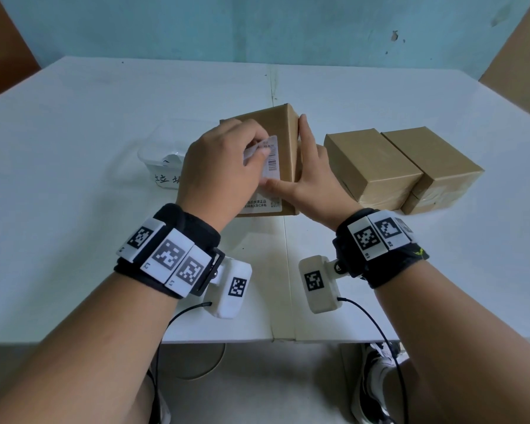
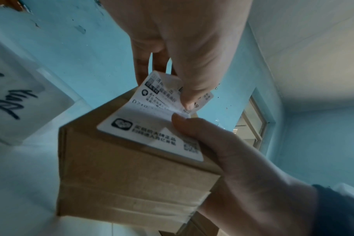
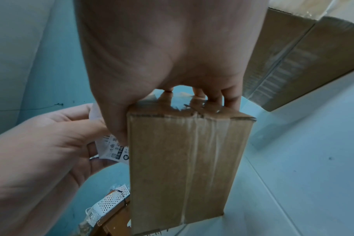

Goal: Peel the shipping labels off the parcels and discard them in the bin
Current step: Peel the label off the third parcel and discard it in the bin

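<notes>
A brown cardboard parcel stands on the white table in front of me. Its white shipping label is partly lifted, with the near end stuck down. My left hand pinches the lifted far end between thumb and fingers. In the left wrist view the label bends up off the parcel under my left hand. My right hand grips the parcel's right side, thumb lying across the top. The right wrist view has my right hand clasping the parcel.
A clear plastic bin with a handwritten tag sits just left of the parcel, holding white scraps. Two more brown parcels stand side by side to the right. The table's front edge is close to my wrists.
</notes>
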Action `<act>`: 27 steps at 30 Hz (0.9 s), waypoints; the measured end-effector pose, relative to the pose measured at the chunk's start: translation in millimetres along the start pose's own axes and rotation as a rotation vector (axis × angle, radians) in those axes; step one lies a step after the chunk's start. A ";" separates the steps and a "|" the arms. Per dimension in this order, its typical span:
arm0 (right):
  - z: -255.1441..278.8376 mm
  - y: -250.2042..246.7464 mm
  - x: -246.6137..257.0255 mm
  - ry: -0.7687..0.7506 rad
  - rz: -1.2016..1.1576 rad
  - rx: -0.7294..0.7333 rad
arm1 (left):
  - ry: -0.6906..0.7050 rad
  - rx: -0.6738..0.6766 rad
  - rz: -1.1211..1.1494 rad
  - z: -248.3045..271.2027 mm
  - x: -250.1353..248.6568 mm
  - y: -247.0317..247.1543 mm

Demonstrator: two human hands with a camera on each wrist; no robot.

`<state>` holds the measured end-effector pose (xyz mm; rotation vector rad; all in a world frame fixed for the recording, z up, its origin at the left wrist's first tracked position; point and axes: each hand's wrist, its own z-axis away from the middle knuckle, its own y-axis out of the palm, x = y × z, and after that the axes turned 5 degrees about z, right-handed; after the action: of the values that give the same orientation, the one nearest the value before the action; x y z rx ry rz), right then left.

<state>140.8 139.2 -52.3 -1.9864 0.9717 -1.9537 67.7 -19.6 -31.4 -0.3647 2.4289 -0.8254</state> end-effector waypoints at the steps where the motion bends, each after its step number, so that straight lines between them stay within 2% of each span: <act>1: 0.1 -0.2 0.3 0.012 -0.002 -0.008 | 0.010 0.004 0.015 0.2 -0.1 0.5; 20: -9.7 -6.1 -13.1 0.109 -0.031 -0.077 | 0.180 -0.019 0.068 2.4 1.3 4.4; 27: -23.9 1.8 -24.7 0.067 -0.090 -0.123 | 0.233 -0.011 0.080 1.5 -0.3 4.2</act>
<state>119.7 159.1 -70.8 -2.0753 1.0607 -2.0670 68.4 -17.0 -34.9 -0.1813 2.6444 -0.8615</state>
